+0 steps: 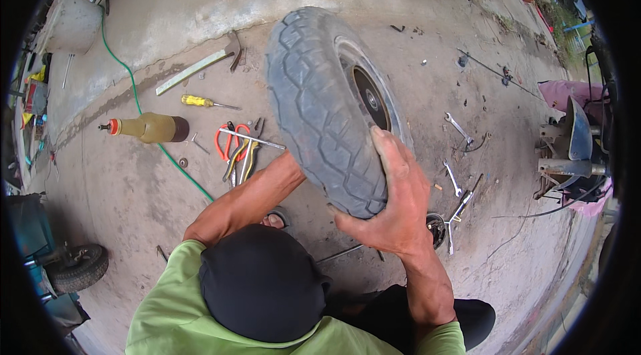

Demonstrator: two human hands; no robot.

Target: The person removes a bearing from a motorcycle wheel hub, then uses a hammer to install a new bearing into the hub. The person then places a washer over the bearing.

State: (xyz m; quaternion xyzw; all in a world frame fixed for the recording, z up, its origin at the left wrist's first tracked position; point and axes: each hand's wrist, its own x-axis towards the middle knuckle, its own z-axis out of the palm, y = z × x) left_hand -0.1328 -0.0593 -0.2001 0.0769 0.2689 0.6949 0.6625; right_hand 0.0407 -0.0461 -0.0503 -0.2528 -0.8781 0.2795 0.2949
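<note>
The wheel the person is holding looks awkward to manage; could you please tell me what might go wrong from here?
The wheel is tilted, with the right hand gripping its near edge; a slip could perhaps drop it near the bare toes. If it tipped rightward, it might land on the loose wrenches. The bottle might be knocked and leak.

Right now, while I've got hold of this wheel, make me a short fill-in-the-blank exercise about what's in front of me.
1. Your right hand grips the wheel, while your ____ hand cannot be seen.
2. The screwdriver on the ground has a handle coloured ____.
3. The wrenches lie to the ____ of the wheel in the picture.
4. The shirt you wear is coloured ____.

Missing words: left; yellow; right; green.
</note>
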